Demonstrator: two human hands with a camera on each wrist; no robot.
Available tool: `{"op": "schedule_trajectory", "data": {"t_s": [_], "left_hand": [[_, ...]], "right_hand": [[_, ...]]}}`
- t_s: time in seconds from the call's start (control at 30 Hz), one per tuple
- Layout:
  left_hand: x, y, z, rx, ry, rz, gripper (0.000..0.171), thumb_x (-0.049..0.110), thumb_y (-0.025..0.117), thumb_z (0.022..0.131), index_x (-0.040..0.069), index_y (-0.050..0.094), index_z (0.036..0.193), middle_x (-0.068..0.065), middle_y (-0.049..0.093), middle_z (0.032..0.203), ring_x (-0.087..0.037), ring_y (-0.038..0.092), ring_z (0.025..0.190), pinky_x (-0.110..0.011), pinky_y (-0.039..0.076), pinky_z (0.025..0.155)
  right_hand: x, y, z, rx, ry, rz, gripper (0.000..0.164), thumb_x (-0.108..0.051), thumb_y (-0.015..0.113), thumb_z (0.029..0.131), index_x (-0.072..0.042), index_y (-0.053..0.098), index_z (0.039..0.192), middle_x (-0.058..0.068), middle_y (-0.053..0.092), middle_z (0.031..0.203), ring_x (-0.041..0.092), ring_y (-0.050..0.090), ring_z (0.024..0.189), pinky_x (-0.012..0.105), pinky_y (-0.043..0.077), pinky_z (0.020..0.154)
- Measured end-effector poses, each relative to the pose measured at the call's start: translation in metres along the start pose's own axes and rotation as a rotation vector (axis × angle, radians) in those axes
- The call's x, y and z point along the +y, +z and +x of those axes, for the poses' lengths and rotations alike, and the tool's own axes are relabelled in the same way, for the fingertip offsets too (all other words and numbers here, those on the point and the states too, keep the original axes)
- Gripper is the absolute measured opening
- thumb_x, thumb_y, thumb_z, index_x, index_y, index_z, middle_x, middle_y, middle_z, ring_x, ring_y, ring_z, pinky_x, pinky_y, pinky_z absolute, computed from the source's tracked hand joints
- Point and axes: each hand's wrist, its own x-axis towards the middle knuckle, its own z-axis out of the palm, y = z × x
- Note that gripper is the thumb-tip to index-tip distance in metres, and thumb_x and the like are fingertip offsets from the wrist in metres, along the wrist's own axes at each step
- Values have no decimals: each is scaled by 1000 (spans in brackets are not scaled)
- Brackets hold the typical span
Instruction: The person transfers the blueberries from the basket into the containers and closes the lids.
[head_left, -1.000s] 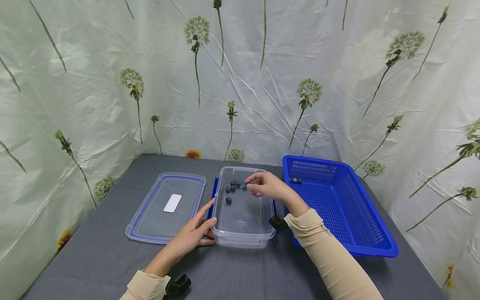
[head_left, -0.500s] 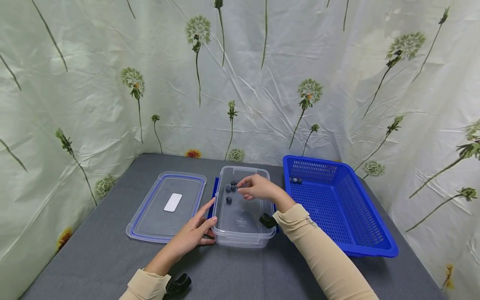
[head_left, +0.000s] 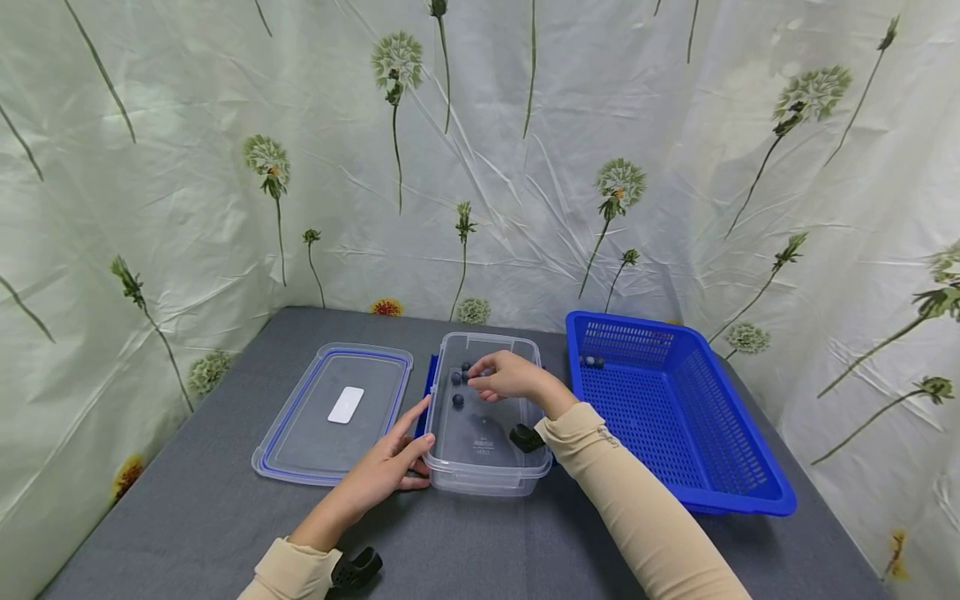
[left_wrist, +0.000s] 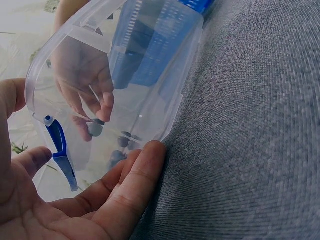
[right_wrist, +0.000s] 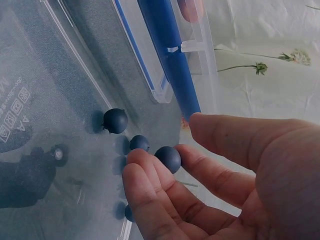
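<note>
A clear plastic food container (head_left: 483,468) with blue side latches stands in the middle of the grey table. My left hand (head_left: 390,458) rests along its left side, fingers extended; in the left wrist view they lie around a hanging blue latch (left_wrist: 59,140). My right hand (head_left: 512,375) reaches down inside the container from the right. At its fingertips it holds a blueberry (right_wrist: 168,159), seen in the right wrist view. Several other blueberries lie on the container floor; one blueberry (right_wrist: 115,121) sits apart from the group. The fingers partly cover the farther ones.
Left of the container a clear lid (head_left: 307,454) with a blue seal and a white label (head_left: 346,405) lies flat. To the right stands a blue perforated basket (head_left: 682,425), with a few blueberries (head_left: 591,362) at its far left corner. A flowered curtain (head_left: 510,233) hangs behind the table.
My right hand has moved left inside the container, closer to the blueberries, and now overlaps some of them. The left hand, container, lid and basket have stayed put.
</note>
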Motion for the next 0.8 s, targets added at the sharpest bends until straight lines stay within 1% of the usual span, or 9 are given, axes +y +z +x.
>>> {"op": "schedule_trajectory", "data": {"t_s": [0.17,0.37,0.47,0.6,0.7,0.8], "left_hand": [[0,0,0,-3,3,-4,71,39,55,113,32,17,173,-26,59,130,-23,70,99,-45,66,90],[1,0,0,4,-2,-4,70,38,55,113,33,18,173,-25,59,129,-24,70,98,-45,66,90],[1,1,0,8,-7,-2,70,38,54,114,33,18,173,-25,59,128,-24,70,98,-45,66,89],[0,1,0,11,-8,0,70,39,55,113,33,18,173,-23,59,127,-23,69,98,-45,66,89],[0,1,1,12,-7,-7,69,37,55,114,33,19,173,-22,59,124,-23,69,97,-44,66,88],[-1,1,1,10,-6,-9,69,36,54,114,33,19,173,-21,60,123,-23,69,97,-43,66,88]], "right_hand": [[-2,0,1,-4,-13,12,42,-20,64,109,2,62,145,24,75,123,32,76,109,43,64,97],[-2,-1,1,1,-17,12,40,-19,63,110,1,64,143,23,76,120,34,76,109,43,64,96],[-2,-3,0,6,-12,21,40,-20,63,110,1,63,144,24,74,124,35,75,111,43,64,98],[-2,-9,-4,3,-13,53,42,-19,62,110,3,60,147,28,72,130,38,74,117,47,62,103],[-3,-15,-8,0,-16,70,43,-18,61,111,3,58,149,30,69,134,40,72,120,50,60,106],[-2,-22,-12,9,-22,65,43,-19,60,111,2,58,149,30,68,135,40,71,122,51,59,108]]}}
